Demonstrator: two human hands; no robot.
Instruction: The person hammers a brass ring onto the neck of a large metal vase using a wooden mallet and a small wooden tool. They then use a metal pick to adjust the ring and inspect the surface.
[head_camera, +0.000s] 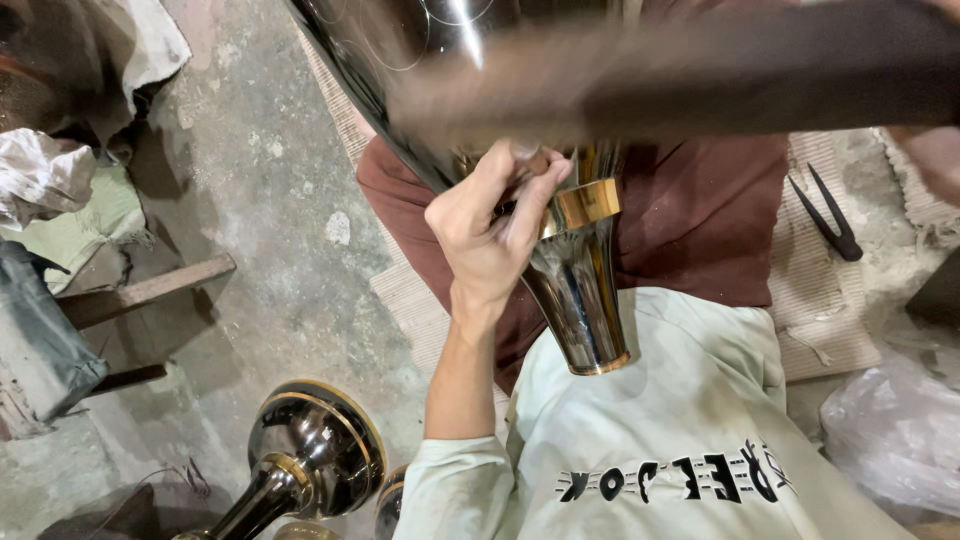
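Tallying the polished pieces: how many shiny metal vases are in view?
3, perhaps more out of frame: one vase gripped by the left hand, one standing vase bottom left, one partial vase beside it at the edge.

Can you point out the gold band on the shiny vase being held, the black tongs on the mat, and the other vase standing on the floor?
Gold band (583, 205), head view: its front face.
Black tongs (832, 222), head view: where the two legs meet.
Floor vase (315, 440), head view: its rounded dark bowl.
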